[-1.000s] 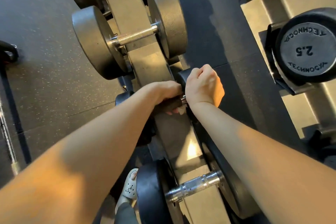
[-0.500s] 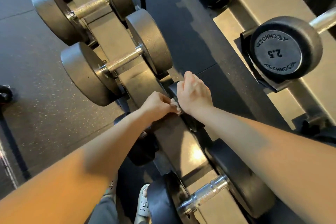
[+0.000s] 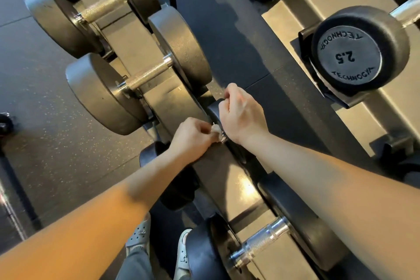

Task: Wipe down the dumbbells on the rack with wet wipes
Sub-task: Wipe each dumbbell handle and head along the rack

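Note:
A small black dumbbell (image 3: 214, 109) lies on the grey rack (image 3: 229, 179), mostly hidden under my hands. My left hand (image 3: 193, 136) is curled around its handle and holds a white wet wipe (image 3: 217, 130) against the metal. My right hand (image 3: 241, 113) grips the dumbbell's far head from above. A bit of the chrome handle (image 3: 223, 138) shows between the two hands.
Larger dumbbells (image 3: 145, 75) sit further along the rack, and one with a chrome handle (image 3: 261, 243) lies nearer me. A 2.5 dumbbell (image 3: 354, 54) rests on a second rack at right. Dark rubber floor lies at left; my shoes (image 3: 139, 236) are below.
The view has tilted up along the rack. My right hand has shifted slightly up over the dumbbell's head, and my left hand has moved the wipe along the handle.

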`<state>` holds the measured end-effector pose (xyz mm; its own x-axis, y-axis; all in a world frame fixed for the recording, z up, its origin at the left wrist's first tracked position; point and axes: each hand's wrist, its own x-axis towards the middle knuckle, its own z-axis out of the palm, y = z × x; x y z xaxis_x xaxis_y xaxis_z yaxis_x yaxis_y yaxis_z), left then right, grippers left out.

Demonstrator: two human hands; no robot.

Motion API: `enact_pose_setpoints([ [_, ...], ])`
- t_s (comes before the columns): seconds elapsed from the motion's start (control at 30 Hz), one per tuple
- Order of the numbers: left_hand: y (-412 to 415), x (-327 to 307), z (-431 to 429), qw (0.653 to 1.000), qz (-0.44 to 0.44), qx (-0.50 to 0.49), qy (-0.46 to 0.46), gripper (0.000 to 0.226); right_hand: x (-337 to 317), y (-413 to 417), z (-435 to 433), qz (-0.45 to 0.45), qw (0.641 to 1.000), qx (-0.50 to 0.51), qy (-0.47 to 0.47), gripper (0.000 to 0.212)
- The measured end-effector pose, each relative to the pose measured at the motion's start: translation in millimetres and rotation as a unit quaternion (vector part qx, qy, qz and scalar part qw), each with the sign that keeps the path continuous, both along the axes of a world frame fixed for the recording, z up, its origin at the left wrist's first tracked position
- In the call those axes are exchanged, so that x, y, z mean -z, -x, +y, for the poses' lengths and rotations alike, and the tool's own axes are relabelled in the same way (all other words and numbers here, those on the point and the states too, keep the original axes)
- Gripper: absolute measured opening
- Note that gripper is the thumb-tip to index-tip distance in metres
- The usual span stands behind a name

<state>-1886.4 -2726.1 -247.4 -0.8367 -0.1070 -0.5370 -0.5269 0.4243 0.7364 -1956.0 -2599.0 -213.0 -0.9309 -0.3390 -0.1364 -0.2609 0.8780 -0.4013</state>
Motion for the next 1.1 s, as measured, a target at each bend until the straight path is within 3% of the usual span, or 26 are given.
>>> enact_pose_setpoints([
  [0.1, -3, -4, 6, 0.999, 0.022, 0.037, 0.02, 0.024, 1, -5, 1, 0.055, 0.995, -0.077, -0.015, 0.038],
  [0.3, 22, -4, -14, 0.972, -0.192, -0.009, -0.138, 0.015, -8, -7, 15, 0.039, 0.955, -0.282, -0.086, 0.057],
  [0.37, 23, 2, -19, 0.955, -0.228, -0.008, -0.188, 0.007, -11, -2, 20, 0.024, 0.933, -0.341, -0.109, 0.058],
  [0.4, 22, 6, -21, 0.953, -0.229, -0.013, -0.197, 0.016, -11, 0, 21, 0.018, 0.935, -0.341, -0.099, 0.055],
  [0.47, 20, 11, -26, 0.971, -0.19, -0.003, -0.147, 0.024, -7, 3, 20, 0.012, 0.951, -0.303, -0.06, 0.049],
  [0.53, 17, 16, -36, 0.986, -0.146, 0.065, -0.045, 0.016, -5, 3, 17, 0.011, 0.959, -0.28, -0.042, 0.048],
  [0.63, 15, 15, -51, 0.981, -0.093, 0.152, 0.081, 0.019, -5, 0, 17, 0.014, 0.961, -0.276, -0.031, 0.049],
  [0.73, 9, 4, -37, 0.997, -0.048, 0.062, 0.007, 0.02, -7, 0, 16, 0.021, 0.961, -0.275, -0.032, 0.047],
  [0.8, 4, -1, -16, 0.997, -0.026, 0.067, -0.034, 0.025, -7, -1, 16, 0.029, 0.961, -0.274, -0.032, 0.047],
  [0.9, 6, 4, -13, 0.998, -0.011, 0.068, -0.002, 0.025, -8, -1, 16, 0.035, 0.961, -0.274, -0.031, 0.047],
  [1.0, 18, -4, -46, 0.968, -0.045, 0.221, 0.109, 0.021, -7, -1, 16, 0.037, 0.961, -0.272, -0.029, 0.042],
  [1.1, 6, -15, -65, 0.927, -0.061, 0.332, 0.164, 0.032, -8, -2, 16, 0.038, 0.963, -0.266, -0.029, 0.042],
])
